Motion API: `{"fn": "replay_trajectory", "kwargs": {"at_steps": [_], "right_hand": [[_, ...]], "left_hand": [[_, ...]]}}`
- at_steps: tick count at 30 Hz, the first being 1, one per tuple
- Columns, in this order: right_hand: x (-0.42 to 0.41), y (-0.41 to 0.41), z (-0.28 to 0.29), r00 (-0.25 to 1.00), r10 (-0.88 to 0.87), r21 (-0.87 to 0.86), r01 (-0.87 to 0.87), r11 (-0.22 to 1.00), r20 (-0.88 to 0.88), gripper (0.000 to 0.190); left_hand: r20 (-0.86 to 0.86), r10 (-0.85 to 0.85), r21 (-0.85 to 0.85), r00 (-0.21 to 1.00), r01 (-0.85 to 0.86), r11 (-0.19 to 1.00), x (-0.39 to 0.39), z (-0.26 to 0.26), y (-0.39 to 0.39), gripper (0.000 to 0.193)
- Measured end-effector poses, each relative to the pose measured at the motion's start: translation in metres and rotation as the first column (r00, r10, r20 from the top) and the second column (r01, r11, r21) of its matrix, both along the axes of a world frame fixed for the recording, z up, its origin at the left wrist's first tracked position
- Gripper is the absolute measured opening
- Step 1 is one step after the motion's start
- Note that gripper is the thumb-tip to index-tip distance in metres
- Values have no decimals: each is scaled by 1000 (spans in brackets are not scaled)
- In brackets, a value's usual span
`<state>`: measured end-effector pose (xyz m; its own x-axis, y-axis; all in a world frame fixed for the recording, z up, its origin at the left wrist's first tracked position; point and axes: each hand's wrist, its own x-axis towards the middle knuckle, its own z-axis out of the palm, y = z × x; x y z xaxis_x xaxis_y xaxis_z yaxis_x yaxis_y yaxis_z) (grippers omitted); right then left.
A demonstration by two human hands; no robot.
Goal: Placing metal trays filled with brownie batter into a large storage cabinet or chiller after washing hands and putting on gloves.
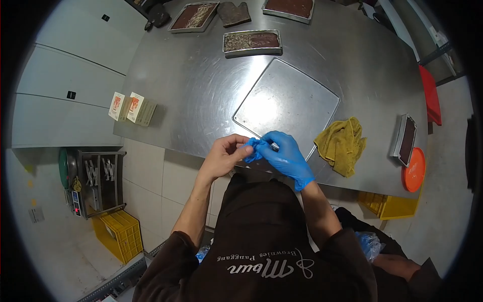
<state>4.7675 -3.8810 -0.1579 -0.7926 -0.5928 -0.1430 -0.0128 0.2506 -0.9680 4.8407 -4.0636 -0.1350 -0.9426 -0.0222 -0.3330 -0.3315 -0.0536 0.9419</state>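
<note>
My left hand is bare and pinches a crumpled blue disposable glove between thumb and fingers. On my right hand is a blue glove, and its fingertips grip the other side of the crumpled one. Both hands meet over the near edge of a steel table. Just beyond them lies a flat square metal tray, its near corner partly hidden by my right hand. To the right of that hand is a rumpled mustard-yellow cloth.
Metal loaf pans of brown cake, one with a half-covered topping, stand farther back beside an oven mitt. Small cartons sit left. An orange lid and another filled pan are right. Another person's arm is at lower right.
</note>
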Motion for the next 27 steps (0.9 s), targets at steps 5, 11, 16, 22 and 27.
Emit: {"fn": "replay_trajectory", "kwargs": {"at_steps": [5, 11, 16, 22, 27], "right_hand": [[14, -20, -4, 974, -169, 1, 171, 985, -153, 13], [40, -47, -18, 984, -146, -174, 127, 976, -102, 14], [34, -49, -5, 947, -322, -240, 310, 920, -12, 34], [31, -84, 1, 853, 158, -374, 46, 926, 497, 35], [35, -85, 0, 849, -1, -420, 262, 869, 528, 39]], "left_hand": [[-104, 202, -268, 974, -223, 937, 5, -20, -8, 12], [-68, 374, -400, 925, -368, 839, 11, -28, -36, 9], [24, 152, 168, 988, -154, 974, 12, 4, -55, 13], [11, 105, 86, 994, -105, 991, 9, 20, -88, 17], [-4, -208, -362, 978, 193, 912, 20, 37, -114, 15]]}}
